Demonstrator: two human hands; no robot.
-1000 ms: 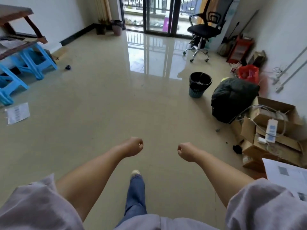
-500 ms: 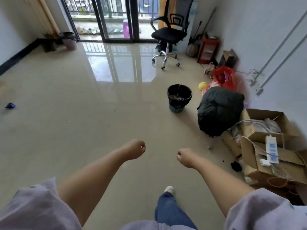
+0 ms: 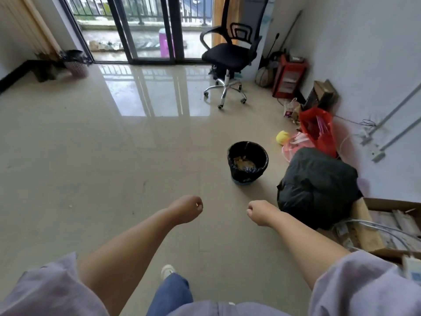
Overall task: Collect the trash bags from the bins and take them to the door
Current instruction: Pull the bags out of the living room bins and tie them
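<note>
Glossy beige floor tiles point(image 3: 114, 179) fill the room, mirroring the balcony door point(image 3: 145, 30) at the far end. Nearest the camera, the left hand point(image 3: 188, 209) and right hand point(image 3: 259, 212) are held out in front, both curled into loose fists and holding nothing.

Just beyond the right hand, well short of reach, stands the small round bin point(image 3: 247, 162) with its black trash bag point(image 3: 237, 156) folded over the rim. The liner looks thin, soft and a little slippery, and the brownish scraps at the bottom (food waste, perhaps) fill only a small part, so it should lift out light. The folded-over rim is the place to pinch: gather it all round and pull upward, since thin film may tear if tugged at one spot.

Beside it to the right slumps a large full black bag point(image 3: 316, 185), bulky and limp; it probably wants a grip at the gathered top.

Far off by the door, left, a second bin point(image 3: 76, 65), pale and lined in black, waits near the wall.
</note>
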